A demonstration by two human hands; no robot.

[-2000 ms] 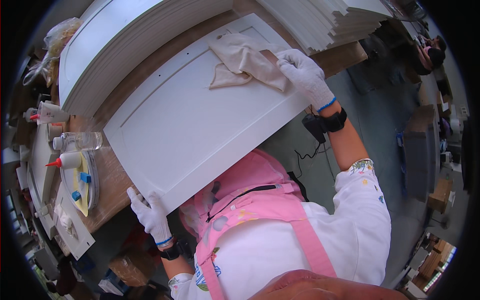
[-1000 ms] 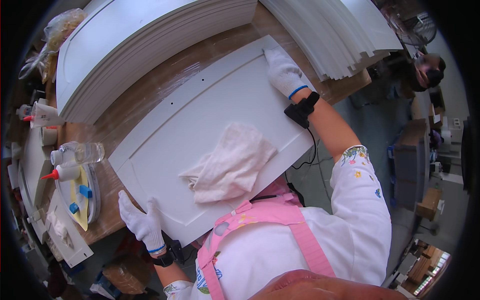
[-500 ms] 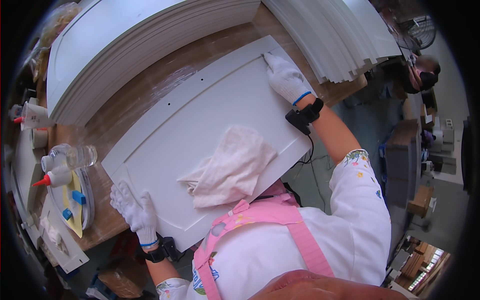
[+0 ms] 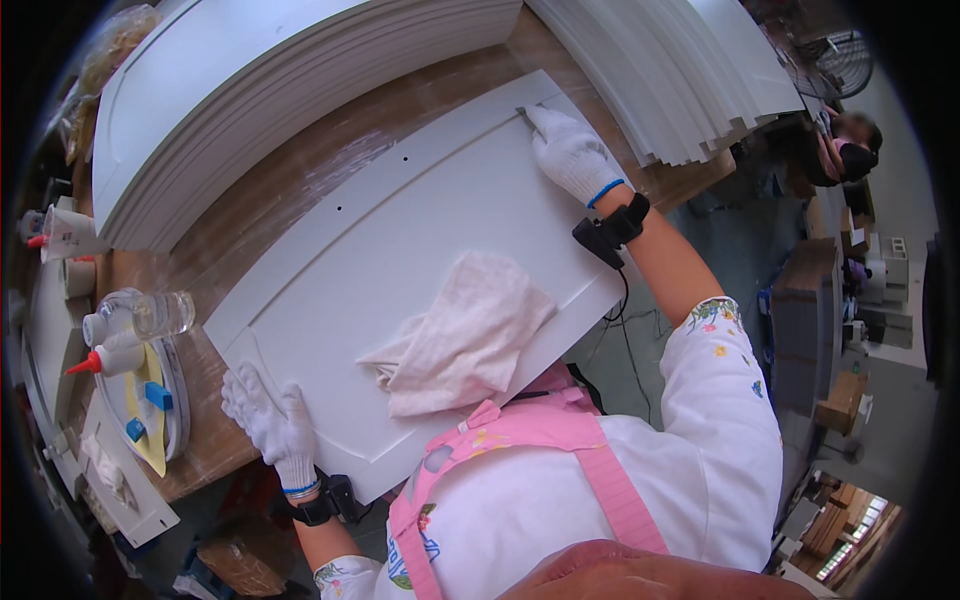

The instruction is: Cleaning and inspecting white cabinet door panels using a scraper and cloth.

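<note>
A white door panel [image 4: 400, 260] with a recessed middle lies at a slant in front of me. My right hand [image 4: 572, 155], in a white knit glove, is closed around a small flat grey blade-like tool [image 4: 524, 115], its tip at the groove near the panel's far right corner. Most of this tool is hidden by the fingers. At the left end, my gloved left hand [image 4: 272, 418] rests against the panel's edge, fingers stretched out and thumb apart over the face. A crumpled white cloth [image 4: 465, 335] lies on the panel's near half.
Stacked white panels [image 4: 300, 75] stand behind on the brown table [image 4: 225, 225], with more panels [image 4: 670, 90] at the far right. To the left are a red-tipped glue bottle [image 4: 118, 353], a clear jar [image 4: 165, 314] and blue blocks [image 4: 158, 395]. Another person [image 4: 845, 150] is at far right.
My right hand has shifted very slightly left along the groove, and more of the grey tool's tip shows. The left hand, panel and cloth have hardly moved.
</note>
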